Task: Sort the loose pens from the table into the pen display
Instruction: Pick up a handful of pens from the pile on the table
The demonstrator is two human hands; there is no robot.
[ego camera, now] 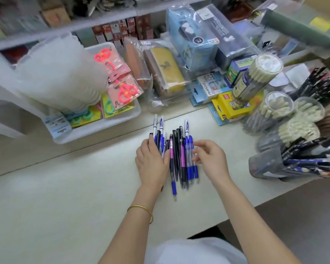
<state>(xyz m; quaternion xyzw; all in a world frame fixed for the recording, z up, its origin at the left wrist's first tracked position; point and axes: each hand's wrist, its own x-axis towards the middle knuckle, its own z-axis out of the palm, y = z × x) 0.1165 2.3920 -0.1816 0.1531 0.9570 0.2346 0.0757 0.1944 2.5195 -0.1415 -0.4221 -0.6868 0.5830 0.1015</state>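
As left hand point(151, 161) rests on pens point(181, 159), right hand point(211, 159) beside.

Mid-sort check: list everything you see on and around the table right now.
loose pens: a dozen or so, blue, black, purple, white; bunched at table centre
table: one, pale; foreground
tray: one, white; rear left
scissors packs: several, pink and green; in tray
pencil cases: several, yellow, brown, blue, bagged; rear centre
yellow box: one; right of centre
clear pen tubs: at least three, pale caps; right
grey holder: one, dark patterned pens; front right
left hand: flat on the pens' left side, gold bangle at wrist
right hand: fingers relaxed, at the pens' right side
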